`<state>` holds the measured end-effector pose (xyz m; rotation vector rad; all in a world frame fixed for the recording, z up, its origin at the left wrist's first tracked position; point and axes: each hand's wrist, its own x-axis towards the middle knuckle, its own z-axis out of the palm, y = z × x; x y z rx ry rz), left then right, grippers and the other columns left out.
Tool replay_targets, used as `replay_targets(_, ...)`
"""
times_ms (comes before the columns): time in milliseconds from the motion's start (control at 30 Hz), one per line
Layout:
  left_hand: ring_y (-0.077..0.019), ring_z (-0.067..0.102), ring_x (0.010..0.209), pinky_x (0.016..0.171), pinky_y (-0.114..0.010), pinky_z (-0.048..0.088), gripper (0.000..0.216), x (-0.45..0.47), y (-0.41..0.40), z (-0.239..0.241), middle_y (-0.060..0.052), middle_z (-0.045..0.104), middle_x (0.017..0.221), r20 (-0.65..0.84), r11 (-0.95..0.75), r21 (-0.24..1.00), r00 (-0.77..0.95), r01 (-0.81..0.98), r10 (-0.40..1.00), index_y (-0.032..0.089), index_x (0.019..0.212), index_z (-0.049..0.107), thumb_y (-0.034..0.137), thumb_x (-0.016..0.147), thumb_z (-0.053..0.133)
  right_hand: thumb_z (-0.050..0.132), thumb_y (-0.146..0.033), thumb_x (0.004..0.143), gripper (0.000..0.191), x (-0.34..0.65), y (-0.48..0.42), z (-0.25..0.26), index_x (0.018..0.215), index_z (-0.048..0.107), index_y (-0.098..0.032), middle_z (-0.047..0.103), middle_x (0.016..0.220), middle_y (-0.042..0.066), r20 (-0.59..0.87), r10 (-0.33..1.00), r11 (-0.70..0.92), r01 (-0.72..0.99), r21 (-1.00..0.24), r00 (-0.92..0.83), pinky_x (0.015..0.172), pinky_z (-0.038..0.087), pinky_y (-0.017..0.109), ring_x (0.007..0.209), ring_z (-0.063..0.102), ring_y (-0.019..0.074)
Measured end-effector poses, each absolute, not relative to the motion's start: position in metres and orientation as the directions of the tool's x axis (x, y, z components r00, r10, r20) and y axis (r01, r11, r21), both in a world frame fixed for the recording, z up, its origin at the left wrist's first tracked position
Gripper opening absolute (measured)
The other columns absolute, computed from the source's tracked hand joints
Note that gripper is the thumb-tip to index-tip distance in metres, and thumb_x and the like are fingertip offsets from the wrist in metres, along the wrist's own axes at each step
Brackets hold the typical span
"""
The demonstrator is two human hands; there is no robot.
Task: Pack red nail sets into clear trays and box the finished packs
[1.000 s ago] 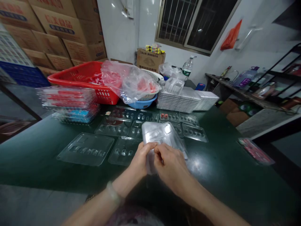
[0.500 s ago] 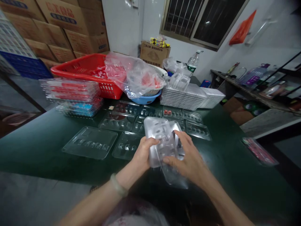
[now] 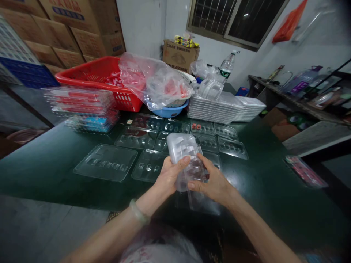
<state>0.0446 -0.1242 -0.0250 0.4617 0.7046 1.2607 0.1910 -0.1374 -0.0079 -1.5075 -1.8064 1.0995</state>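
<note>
Both my hands grip a small stack of clear plastic blister trays (image 3: 181,151) above the dark green table (image 3: 260,190). My left hand (image 3: 171,175) wraps the stack's left side, thumb on top. My right hand (image 3: 215,180) pinches its right lower edge. One clear tray (image 3: 201,202) lies flat on the table just under my hands. Several more clear trays (image 3: 142,140) are laid in rows on the table beyond, one holding small red pieces (image 3: 195,126).
A red basket (image 3: 95,82), a clear bag of red parts (image 3: 153,82) in a blue bowl and a pile of filled red packs (image 3: 82,107) stand at the back left. Stacked white trays (image 3: 219,107), a water bottle (image 3: 227,65) and cardboard boxes (image 3: 82,33) lie behind. A shelf stands right.
My hands drew the tray stack slightly nearer and upright. A tray that my right hand was peeling off now lies flat on the table under my hands.
</note>
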Motion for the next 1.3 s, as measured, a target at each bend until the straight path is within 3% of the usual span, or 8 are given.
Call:
replay_targets(200, -0.0216, 0.065, 0.068, 0.063, -0.029, 0.053, 0.032, 0.0420, -0.1212, -0.0310, -0.010, 0.069, 0.080, -0.071, 0.214, 0.682, 0.228, -0.699, 0.971, 0.010, 0.089, 0.065, 0.019, 0.061, 0.076, 0.073, -0.042, 0.058, 0.086, 0.1887, -0.1366, -0.0076, 0.133, 0.035, -0.022, 0.036, 0.134, 0.012, -0.111, 0.975, -0.002, 0.495, -0.869, -0.191, 0.090, 0.045, 0.041, 0.118, 0.043, 0.0274)
replay_targets(500, -0.0202, 0.065, 0.068, 0.062, -0.027, 0.052, 0.028, 0.0419, -0.1214, -0.0316, -0.009, 0.070, 0.080, -0.057, 0.198, 0.715, 0.227, -0.670, 0.972, 0.011, 0.088, 0.066, 0.020, 0.062, 0.075, 0.075, -0.035, 0.057, 0.087, 0.1853, -0.1335, -0.0105, 0.133, 0.035, -0.019, 0.048, 0.126, 0.013, -0.201, 0.969, -0.138, 0.364, -0.921, -0.141, 0.093, 0.042, 0.043, 0.115, 0.047, 0.0270)
replay_targets(1300, -0.0174, 0.066, 0.069, 0.062, -0.022, 0.054, 0.022, 0.0388, -0.1176, -0.0346, -0.007, 0.070, 0.080, 0.023, 0.149, 0.742, 0.246, -0.654, 0.969, 0.013, 0.089, 0.067, 0.019, 0.068, 0.071, 0.078, -0.027, 0.052, 0.086, 0.1823, -0.1315, -0.0133, 0.128, 0.037, -0.020, 0.050, 0.125, 0.012, -0.207, 0.964, -0.195, 0.083, -0.977, -0.167, 0.092, 0.044, 0.043, 0.111, 0.051, 0.0259)
